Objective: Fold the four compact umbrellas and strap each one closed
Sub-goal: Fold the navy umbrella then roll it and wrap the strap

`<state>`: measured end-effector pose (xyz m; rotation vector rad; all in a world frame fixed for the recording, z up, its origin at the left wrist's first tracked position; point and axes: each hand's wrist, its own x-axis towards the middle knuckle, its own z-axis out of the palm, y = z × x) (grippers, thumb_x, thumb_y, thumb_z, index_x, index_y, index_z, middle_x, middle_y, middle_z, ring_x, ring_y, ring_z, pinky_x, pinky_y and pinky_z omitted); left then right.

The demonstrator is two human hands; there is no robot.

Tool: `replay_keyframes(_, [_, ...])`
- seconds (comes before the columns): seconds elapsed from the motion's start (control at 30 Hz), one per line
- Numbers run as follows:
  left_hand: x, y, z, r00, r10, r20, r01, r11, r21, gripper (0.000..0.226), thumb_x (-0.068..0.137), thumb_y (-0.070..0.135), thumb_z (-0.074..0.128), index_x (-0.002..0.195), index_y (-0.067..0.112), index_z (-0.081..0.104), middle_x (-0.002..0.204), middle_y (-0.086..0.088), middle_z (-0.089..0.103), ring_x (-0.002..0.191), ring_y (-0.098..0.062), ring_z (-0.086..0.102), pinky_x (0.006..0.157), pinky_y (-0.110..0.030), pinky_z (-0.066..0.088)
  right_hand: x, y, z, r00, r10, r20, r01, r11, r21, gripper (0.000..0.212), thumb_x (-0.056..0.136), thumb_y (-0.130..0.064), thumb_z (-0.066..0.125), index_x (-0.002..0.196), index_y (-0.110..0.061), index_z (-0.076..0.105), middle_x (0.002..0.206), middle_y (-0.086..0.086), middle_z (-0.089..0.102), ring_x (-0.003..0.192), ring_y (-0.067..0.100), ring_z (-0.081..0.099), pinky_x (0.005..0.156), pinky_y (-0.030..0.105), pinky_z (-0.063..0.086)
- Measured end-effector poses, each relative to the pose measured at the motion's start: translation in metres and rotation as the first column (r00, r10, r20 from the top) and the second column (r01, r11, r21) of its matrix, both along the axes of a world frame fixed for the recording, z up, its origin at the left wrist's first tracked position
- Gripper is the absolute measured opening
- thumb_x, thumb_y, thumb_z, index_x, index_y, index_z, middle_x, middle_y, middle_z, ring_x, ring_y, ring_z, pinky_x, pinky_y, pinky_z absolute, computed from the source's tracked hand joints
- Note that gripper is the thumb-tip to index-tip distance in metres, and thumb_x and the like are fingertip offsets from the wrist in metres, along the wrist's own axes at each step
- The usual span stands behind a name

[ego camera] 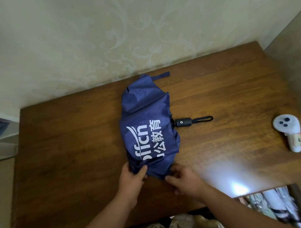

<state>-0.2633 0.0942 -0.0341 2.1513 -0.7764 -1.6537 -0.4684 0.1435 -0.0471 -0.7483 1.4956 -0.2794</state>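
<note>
A dark blue compact umbrella (147, 125) with white lettering lies collapsed but loose on the wooden table (67, 147). Its black handle (182, 122) and wrist loop point right, and its blue closing strap (162, 75) sticks out at the far end. My left hand (133, 178) pinches the near left edge of the canopy fabric. At the near right edge of the cloth my right hand (183, 179) has its fingers curled onto the fabric. No other umbrella lies on the table.
A white hand controller (289, 131) lies at the table's right side. A box or bag (279, 206) with pale items sits below the table's near right corner. A patterned wall runs behind the table's far edge.
</note>
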Motion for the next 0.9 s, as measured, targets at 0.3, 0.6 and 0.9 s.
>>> replay_keyframes(0.3, [-0.027, -0.038, 0.085, 0.836, 0.328, -0.44, -0.256, 0.942, 0.215, 0.014, 0.095, 0.01, 0.071, 0.106, 0.013, 0.064, 0.072, -0.003, 0.063, 0.061, -0.013, 0.06, 0.063, -0.029, 0.049, -0.041, -0.052, 0.1, 0.832, -0.372, 0.411, 0.413, 0.911, -0.013, 0.008, 0.097, -0.012, 0.068, 0.092, -0.008, 0.063, 0.072, 0.01, 0.062, 0.062, 0.02, 0.058, 0.059, 0.028, 0.044])
replay_keyframes(0.6, [-0.065, -0.203, 0.089, 0.928, 0.08, -0.363, -0.123, 0.988, -0.097, 0.028, 0.109, 0.038, 0.056, 0.133, 0.025, 0.058, 0.123, 0.005, 0.069, 0.108, -0.012, 0.067, 0.087, -0.027, 0.051, -0.065, -0.114, 0.08, 0.97, 0.054, -0.237, -0.151, 0.897, -0.415, 0.014, 0.094, -0.017, 0.073, 0.102, -0.027, 0.069, 0.093, -0.009, 0.068, 0.08, 0.005, 0.062, 0.077, 0.025, 0.049])
replay_keyframes(0.9, [-0.022, -0.175, 0.035, 0.87, -0.387, 0.307, 0.479, 0.813, -0.332, 0.052, 0.111, 0.031, 0.051, 0.161, 0.037, 0.038, 0.168, 0.007, 0.035, 0.153, -0.017, 0.035, 0.123, -0.036, 0.032, -0.024, -0.056, 0.009, 0.507, 0.559, -0.657, -0.84, 0.49, -0.232, 0.07, 0.097, -0.048, 0.062, 0.153, -0.04, 0.02, 0.143, 0.006, 0.035, 0.128, 0.028, 0.04, 0.1, 0.046, 0.051])
